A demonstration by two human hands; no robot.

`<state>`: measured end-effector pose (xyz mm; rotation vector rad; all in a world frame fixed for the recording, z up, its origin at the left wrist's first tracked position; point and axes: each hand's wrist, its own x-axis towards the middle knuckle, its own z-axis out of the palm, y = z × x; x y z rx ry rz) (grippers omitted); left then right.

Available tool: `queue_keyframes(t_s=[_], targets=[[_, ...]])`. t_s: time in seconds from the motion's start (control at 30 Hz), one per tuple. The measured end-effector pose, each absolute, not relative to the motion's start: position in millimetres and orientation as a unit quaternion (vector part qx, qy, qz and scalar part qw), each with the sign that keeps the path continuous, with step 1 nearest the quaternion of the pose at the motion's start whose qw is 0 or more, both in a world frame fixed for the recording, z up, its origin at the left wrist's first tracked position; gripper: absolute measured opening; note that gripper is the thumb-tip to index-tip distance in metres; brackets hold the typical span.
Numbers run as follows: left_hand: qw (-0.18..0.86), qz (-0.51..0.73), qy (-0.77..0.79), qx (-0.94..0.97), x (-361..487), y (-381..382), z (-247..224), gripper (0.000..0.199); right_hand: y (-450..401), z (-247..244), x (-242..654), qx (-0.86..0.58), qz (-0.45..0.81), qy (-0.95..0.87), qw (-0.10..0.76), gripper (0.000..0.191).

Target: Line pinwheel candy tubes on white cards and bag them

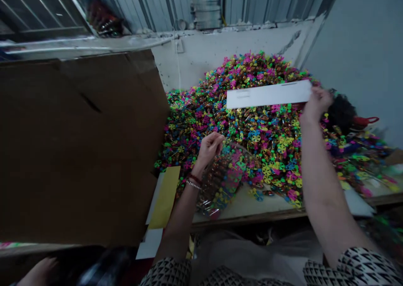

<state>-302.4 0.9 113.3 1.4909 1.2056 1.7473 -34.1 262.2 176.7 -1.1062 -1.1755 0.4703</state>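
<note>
My right hand (316, 101) is closed on the right end of a long white card strip (267, 94), which stretches leftward over a big heap of small colourful plastic pieces (252, 74). My left hand (212, 146) is closed in a pinch at the top edge of a clear plastic bag (220, 181). Pink, green, yellow and blue pieces show through the bag, which hangs near the table's front edge. A red bracelet and a pale one are on my left wrist.
A large cardboard box (78, 151) stands on the left. Beside it lie yellow and white cards (165, 198). A dark bundle (341, 111) with a red loop sits at the right. Another person's hand (40, 271) shows at the lower left.
</note>
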Motion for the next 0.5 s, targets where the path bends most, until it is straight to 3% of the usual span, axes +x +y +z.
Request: queue_keyframes(t_s=[0.07, 0.2, 0.33, 0.43, 0.5], targets=[[0.277, 0.634, 0.452, 0.563, -303.5, 6.7, 114.2, 0.036, 258.5, 148.3, -72.7, -0.532, 0.29, -0.503, 0.617, 0.047], [0.25, 0.628, 0.471, 0.567, -310.1, 8.3, 121.5, 0.034, 205.7, 109.2, -107.1, -0.518, 0.365, -0.585, 0.506, 0.09], [0.172, 0.608, 0.508, 0.585, -310.3, -5.5, 133.2, 0.032, 117.3, 129.2, -88.3, -0.261, 0.43, -0.794, 0.342, 0.083], [0.102, 0.579, 0.525, 0.616, -295.8, -16.5, 141.4, 0.028, 58.8, 160.4, -95.3, -0.177, 0.277, -0.895, 0.303, 0.085], [0.06, 0.574, 0.525, 0.626, -284.6, -22.1, 145.5, 0.024, 41.0, 175.0, -113.1, -0.193, 0.19, -0.914, 0.302, 0.058]])
